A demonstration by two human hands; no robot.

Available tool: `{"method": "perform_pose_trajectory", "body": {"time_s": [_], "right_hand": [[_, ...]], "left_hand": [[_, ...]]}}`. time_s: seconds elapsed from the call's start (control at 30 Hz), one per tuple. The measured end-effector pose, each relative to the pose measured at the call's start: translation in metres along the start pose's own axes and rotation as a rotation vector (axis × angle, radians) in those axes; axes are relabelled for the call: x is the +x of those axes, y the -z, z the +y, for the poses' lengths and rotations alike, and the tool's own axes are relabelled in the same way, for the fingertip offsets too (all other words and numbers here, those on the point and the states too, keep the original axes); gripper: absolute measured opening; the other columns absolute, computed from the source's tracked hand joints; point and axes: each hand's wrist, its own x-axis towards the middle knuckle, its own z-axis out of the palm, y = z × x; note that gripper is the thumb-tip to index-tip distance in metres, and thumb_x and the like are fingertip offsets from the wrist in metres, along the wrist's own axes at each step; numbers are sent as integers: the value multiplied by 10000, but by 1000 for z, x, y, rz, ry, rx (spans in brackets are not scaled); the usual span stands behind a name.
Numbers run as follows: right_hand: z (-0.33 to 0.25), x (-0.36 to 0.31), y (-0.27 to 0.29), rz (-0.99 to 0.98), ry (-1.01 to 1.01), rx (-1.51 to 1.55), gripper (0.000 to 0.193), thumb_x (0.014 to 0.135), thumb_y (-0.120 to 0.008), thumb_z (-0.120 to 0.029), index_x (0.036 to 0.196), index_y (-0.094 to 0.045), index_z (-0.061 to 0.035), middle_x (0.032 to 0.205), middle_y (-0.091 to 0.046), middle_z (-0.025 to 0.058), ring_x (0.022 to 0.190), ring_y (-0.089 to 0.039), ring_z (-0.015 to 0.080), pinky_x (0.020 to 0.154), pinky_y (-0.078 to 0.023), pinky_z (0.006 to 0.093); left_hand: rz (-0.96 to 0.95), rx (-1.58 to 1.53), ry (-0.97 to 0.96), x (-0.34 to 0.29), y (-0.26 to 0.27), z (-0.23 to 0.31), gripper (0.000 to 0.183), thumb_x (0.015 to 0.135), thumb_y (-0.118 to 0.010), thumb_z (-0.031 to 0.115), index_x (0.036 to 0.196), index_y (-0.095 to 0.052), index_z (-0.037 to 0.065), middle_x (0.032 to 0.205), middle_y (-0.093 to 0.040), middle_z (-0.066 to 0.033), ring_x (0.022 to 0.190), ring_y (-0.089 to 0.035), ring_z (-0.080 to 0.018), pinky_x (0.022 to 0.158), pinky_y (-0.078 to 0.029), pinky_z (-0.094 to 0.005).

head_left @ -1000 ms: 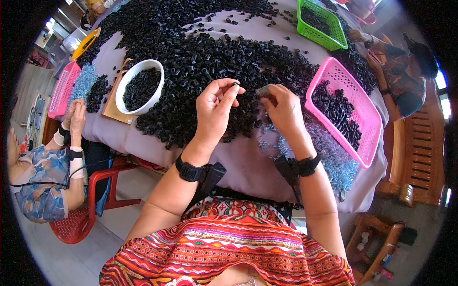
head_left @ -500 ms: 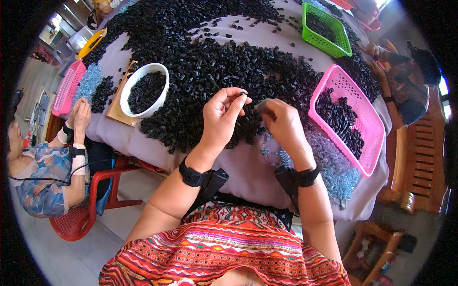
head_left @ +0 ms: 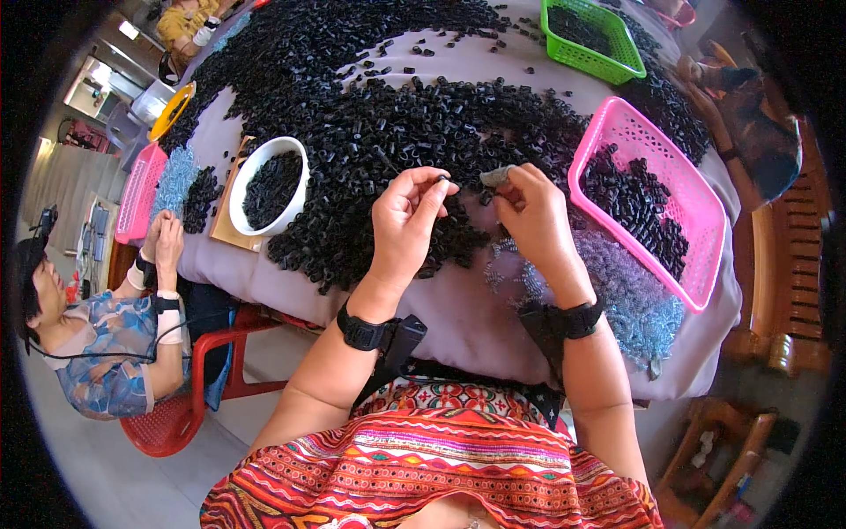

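Thumb and forefinger of my left hand (head_left: 407, 216) pinch a small black ring-like piece (head_left: 443, 179) over the heap. Just to the right, my right hand (head_left: 534, 212) has its fingers drawn together, with a grey wrap (head_left: 497, 176) at a fingertip; whether anything sits in that pinch is hidden. Under both hands spreads a large heap of short black tubular pieces (head_left: 397, 123). Below my right hand lies a pile of clear bluish small coiled-looking parts (head_left: 639, 313). Beside it, a pink perforated basket (head_left: 709, 234) holds more black pieces.
A white bowl (head_left: 301, 189) of black pieces stands on brown cardboard (head_left: 222, 231) at left. A green basket (head_left: 627, 70) sits far right. One co-worker (head_left: 115, 344) sits at left on a red chair (head_left: 167, 432), near another pink basket (head_left: 132, 212); another person (head_left: 758, 150) is at right.
The whole view has shifted slightly. My right hand, blurred before, is now sharper and its grey-wrapped fingertip shows clearly. My left hand keeps its pinch on the black piece.
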Motion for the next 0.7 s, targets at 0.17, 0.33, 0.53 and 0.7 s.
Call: {"method": "perform_pose_trajectory", "body": {"time_s": [0.17,0.33,0.53,0.7], "right_hand": [[-24,2,2,8,-248,641,90,846,-669,17,927,-638,42,876,-610,25,770,-605,75,650,-497,252],[-19,-5,-8,21,-146,529,84,861,-682,-2,937,-656,26,834,-635,8,748,-604,61,654,-504,238],[-21,-6,-6,-32,-160,536,97,859,-692,-8,942,-655,26,820,-646,9,772,-604,57,664,-510,240],[-15,-5,-6,-53,-223,525,102,859,-696,-8,941,-654,35,841,-658,26,774,-614,71,668,-513,248]], "left_hand": [[-218,137,73,-10,-1,-2,166,966,-653,68,1115,-676,-3,926,-733,-27,755,-638,-54,672,-527,-226],[-248,-1,165,-7,-2,1,179,968,-657,78,1112,-670,-29,949,-742,-59,775,-647,-61,678,-533,-218],[-220,0,190,-7,-2,3,177,967,-641,47,1123,-658,-34,930,-714,-46,755,-643,-80,687,-532,-226],[-176,13,164,-8,-3,2,172,968,-646,57,1118,-659,-26,925,-712,-42,761,-640,-74,679,-529,-226]]}}
